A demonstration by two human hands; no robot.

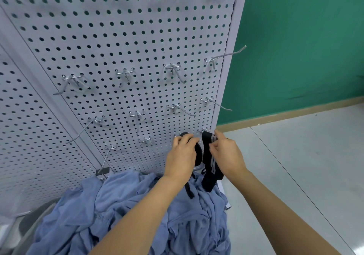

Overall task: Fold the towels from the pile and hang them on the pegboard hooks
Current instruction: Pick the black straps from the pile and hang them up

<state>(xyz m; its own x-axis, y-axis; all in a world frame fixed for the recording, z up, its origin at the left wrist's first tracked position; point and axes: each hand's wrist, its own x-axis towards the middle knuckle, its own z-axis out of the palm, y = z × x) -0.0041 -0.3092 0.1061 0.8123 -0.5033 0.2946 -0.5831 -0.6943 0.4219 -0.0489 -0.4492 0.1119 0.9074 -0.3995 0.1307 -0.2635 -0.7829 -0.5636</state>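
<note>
Hooks [126,73]: bare wire, jutting across the pegboard [118,38].
Towel pile [137,205]: blue, lying crumpled at the board's foot — forearms crossing over it.
Left hand [182,156]: curling round a black cloth [198,156].
Right hand [226,154]: pinching a striped black cloth [209,169] hanging alongside.
Green wall [305,48]: showing behind.

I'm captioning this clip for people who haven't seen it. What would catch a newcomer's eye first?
Two bare hands meet low on the white pegboard: the left hand grips a black cloth and the right hand pinches a black striped cloth hanging there. Below them lies a rumpled blue towel pile, with a green wall on the right.
</note>
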